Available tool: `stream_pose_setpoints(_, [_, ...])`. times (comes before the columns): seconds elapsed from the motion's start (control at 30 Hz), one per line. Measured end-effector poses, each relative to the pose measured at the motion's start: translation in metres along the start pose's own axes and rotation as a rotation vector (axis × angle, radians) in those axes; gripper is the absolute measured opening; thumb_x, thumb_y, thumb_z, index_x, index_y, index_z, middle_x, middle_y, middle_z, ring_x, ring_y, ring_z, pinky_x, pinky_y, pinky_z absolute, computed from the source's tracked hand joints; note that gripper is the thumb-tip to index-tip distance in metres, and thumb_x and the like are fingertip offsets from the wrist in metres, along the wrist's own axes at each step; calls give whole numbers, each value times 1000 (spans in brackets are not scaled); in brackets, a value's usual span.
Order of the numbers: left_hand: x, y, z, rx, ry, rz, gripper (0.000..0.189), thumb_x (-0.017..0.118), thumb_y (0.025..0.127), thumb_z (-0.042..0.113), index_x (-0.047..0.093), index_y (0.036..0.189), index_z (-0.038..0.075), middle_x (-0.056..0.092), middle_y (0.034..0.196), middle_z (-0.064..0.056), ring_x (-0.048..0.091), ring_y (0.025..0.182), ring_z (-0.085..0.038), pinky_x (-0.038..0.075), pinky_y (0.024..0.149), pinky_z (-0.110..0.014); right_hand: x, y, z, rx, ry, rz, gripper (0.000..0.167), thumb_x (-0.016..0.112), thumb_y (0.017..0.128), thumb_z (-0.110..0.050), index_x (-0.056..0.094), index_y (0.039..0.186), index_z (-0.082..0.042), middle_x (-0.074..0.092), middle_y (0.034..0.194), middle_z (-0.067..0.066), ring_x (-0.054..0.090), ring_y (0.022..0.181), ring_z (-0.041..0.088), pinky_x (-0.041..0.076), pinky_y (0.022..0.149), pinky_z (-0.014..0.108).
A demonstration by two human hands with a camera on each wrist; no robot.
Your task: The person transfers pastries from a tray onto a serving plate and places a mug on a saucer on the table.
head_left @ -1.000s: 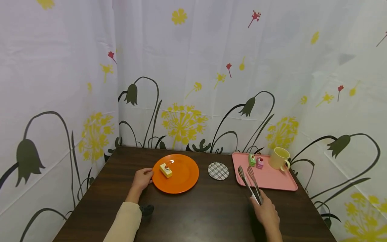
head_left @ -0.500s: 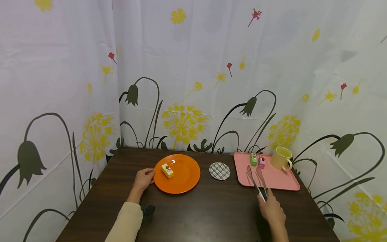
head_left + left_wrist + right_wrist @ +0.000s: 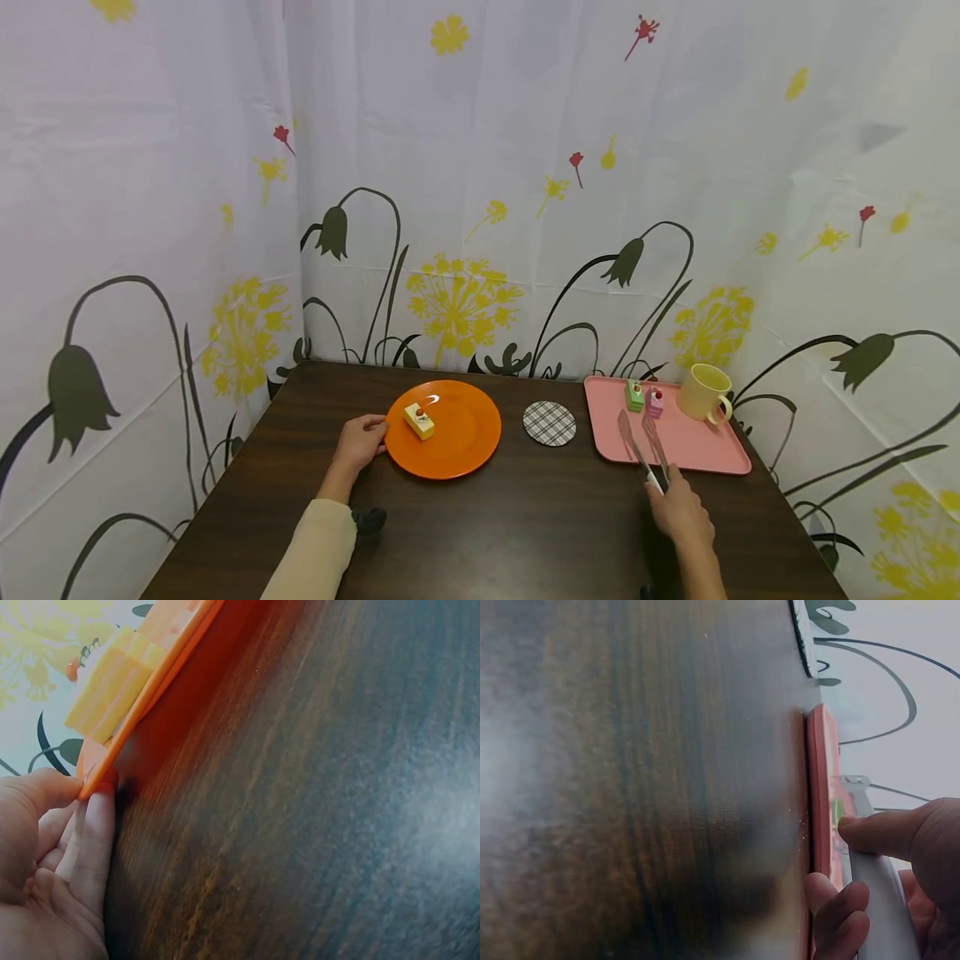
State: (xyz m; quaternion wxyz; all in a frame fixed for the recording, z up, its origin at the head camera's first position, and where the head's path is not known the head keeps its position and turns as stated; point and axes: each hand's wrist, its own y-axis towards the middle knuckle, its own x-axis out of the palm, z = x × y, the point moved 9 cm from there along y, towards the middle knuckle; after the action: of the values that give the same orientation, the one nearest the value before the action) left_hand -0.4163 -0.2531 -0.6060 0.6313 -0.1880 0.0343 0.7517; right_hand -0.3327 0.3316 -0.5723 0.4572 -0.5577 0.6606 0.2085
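My left hand pinches the left rim of the orange plate between thumb and fingers, as the left wrist view shows closely. On that plate sits a yellow toy cake slice with a red cherry on top. The right hand holds tongs by their pale handle, thumb on one side and fingers curled round the other. The tongs' two tips are spread apart over the pink tray, just in front of a green cake piece and a pink cake piece.
A yellow mug stands at the tray's back right, beside the pink cake. Between plate and tray lies a round plaid coaster. The dark wooden table backs onto a flowered curtain.
The right hand has carried the tongs rightward, so the tips have gone from the tray's left side to before the two cakes. My left hand stays at the plate's rim.
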Motion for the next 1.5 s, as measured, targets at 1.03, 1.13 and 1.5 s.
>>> stream_pose_setpoints(1.03, [0,-3,4,2,20,-7,44,53,113,21,56,149,-5,63,141,-29,69,113,-28,64,83,-25,-9,40,-15,-8,-88,-3,66,54,109,-28,25,156,9,61,125,40,63,111,61,52,91,74])
stream_pose_setpoints(1.13, [0,-3,4,5,17,-9,44,53,113,21,56,148,-6,63,141,-29,69,113,-28,64,82,-24,-12,37,-21,-10,-88,-6,64,53,110,-26,26,155,10,61,124,41,63,108,61,51,92,76])
stream_pose_setpoints(1.5, [0,-4,4,11,25,-9,45,53,112,20,57,148,-6,64,141,-30,70,111,-28,63,80,-23,-15,40,-26,-28,-99,3,56,55,109,-24,35,148,11,61,115,35,63,97,51,54,85,68])
